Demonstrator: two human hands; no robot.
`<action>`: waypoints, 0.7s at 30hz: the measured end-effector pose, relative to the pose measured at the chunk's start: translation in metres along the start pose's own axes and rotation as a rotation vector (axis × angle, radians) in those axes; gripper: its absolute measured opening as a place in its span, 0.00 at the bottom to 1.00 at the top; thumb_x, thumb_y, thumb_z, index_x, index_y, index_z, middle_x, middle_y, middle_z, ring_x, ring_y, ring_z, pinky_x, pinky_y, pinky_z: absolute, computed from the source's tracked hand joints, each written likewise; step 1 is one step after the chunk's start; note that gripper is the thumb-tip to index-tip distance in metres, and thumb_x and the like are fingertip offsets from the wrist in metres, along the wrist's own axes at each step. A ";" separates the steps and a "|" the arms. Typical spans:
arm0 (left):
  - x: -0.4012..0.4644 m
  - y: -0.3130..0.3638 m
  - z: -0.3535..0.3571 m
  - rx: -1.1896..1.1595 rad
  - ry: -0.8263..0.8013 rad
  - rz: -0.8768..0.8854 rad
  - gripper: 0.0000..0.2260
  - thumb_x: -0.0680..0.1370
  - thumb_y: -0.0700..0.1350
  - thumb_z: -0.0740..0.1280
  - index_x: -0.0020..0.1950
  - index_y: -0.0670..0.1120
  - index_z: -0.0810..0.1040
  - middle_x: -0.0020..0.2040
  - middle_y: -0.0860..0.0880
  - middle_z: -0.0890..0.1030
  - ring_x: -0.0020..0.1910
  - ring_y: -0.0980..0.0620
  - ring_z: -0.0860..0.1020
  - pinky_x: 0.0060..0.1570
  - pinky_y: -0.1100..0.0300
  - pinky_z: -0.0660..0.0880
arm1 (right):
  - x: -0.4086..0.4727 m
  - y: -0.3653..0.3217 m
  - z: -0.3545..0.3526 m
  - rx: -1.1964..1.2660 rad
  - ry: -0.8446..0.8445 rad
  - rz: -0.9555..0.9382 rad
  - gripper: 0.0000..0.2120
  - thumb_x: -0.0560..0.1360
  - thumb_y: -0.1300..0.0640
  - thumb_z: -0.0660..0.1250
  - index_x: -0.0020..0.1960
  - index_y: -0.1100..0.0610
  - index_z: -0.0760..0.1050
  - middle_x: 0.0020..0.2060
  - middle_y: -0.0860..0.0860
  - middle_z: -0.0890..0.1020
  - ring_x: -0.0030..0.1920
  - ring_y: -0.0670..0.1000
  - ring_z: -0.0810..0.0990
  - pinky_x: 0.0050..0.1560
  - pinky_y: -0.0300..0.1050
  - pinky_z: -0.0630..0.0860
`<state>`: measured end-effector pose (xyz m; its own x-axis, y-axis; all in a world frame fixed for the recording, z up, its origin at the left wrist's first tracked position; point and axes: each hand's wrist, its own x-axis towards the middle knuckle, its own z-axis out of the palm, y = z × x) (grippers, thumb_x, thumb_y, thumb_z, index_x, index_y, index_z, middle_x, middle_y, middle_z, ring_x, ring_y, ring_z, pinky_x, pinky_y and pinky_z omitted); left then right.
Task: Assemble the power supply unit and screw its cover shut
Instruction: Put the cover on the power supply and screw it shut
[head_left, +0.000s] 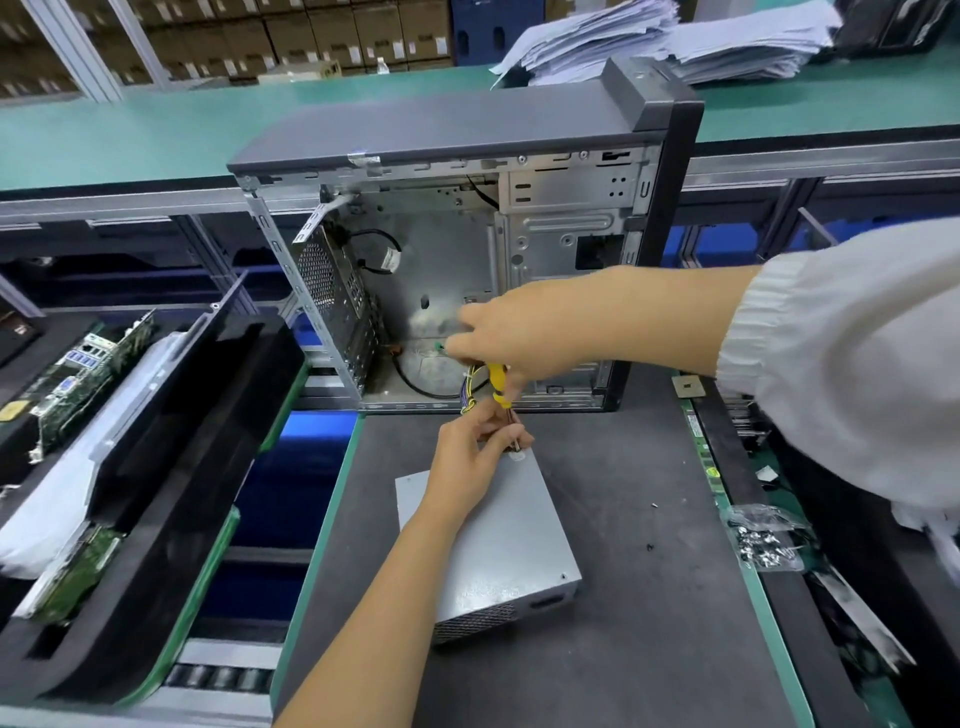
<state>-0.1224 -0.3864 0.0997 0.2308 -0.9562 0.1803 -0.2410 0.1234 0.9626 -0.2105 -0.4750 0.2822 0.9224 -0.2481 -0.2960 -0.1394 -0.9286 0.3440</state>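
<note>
On the dark mat (649, 649), cable bundle (475, 387) is being pinched by left hand (470, 449) and right hand (511, 338); power supply unit (498, 551) is lying outside open case (566, 228), judged unmounted, cover screwing pending.

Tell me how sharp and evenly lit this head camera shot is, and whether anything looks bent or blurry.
Head view: even, bright overhead light with soft shadows; wide-angle lens bows the green bench edges; the right hand and its white sleeve look slightly motion-smeared; the power supply unit and computer case stay fairly sharp; no strong glare.
</note>
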 end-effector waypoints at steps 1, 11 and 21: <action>0.000 -0.001 -0.001 -0.018 0.001 -0.008 0.02 0.79 0.36 0.66 0.47 0.42 0.76 0.41 0.47 0.86 0.45 0.51 0.84 0.51 0.61 0.78 | -0.001 0.003 -0.003 0.010 -0.035 -0.083 0.11 0.76 0.55 0.66 0.54 0.56 0.68 0.48 0.52 0.69 0.33 0.49 0.65 0.28 0.41 0.57; -0.001 0.004 0.001 -0.054 -0.045 -0.039 0.08 0.81 0.34 0.63 0.48 0.46 0.77 0.44 0.46 0.86 0.47 0.50 0.84 0.50 0.62 0.77 | -0.003 0.008 0.006 -0.116 0.115 -0.048 0.09 0.78 0.56 0.62 0.57 0.54 0.70 0.40 0.50 0.69 0.36 0.53 0.69 0.26 0.42 0.57; -0.001 0.005 0.003 0.037 -0.068 0.016 0.11 0.81 0.33 0.62 0.47 0.48 0.78 0.42 0.48 0.85 0.46 0.51 0.84 0.52 0.61 0.78 | -0.007 -0.005 0.001 -0.270 -0.004 0.103 0.11 0.77 0.61 0.60 0.37 0.59 0.62 0.30 0.51 0.65 0.28 0.50 0.66 0.25 0.40 0.58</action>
<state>-0.1268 -0.3852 0.1040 0.1627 -0.9700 0.1804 -0.2787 0.1302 0.9515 -0.2171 -0.4686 0.2813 0.9070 -0.3385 -0.2505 -0.1305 -0.7915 0.5971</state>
